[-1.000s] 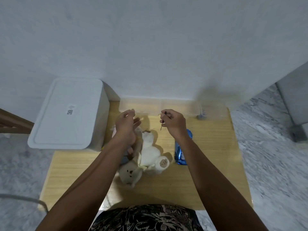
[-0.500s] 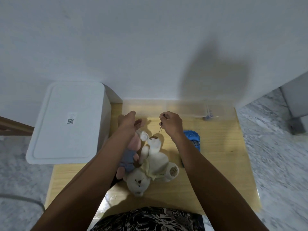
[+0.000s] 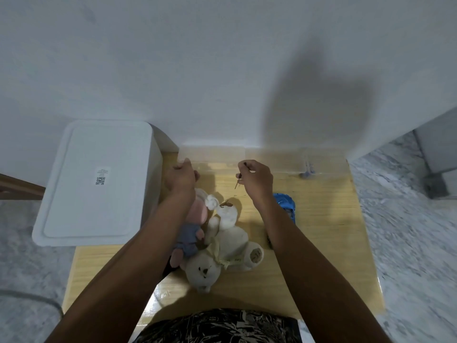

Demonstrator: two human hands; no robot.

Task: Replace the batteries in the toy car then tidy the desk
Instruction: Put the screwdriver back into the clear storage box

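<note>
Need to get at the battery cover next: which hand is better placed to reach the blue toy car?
Right, probably. The right hand is nearer the blue toy car, which lies beside its wrist, and already pinches a thin tool. The left hand is across the plush toys.

On the bench (image 3: 321, 231): storage box (image 3: 96, 184) at left, clear tray (image 3: 222, 154) along the back wall, plush toys (image 3: 222, 233) mid-bench, toy car (image 3: 284, 204) just right of them.
</note>
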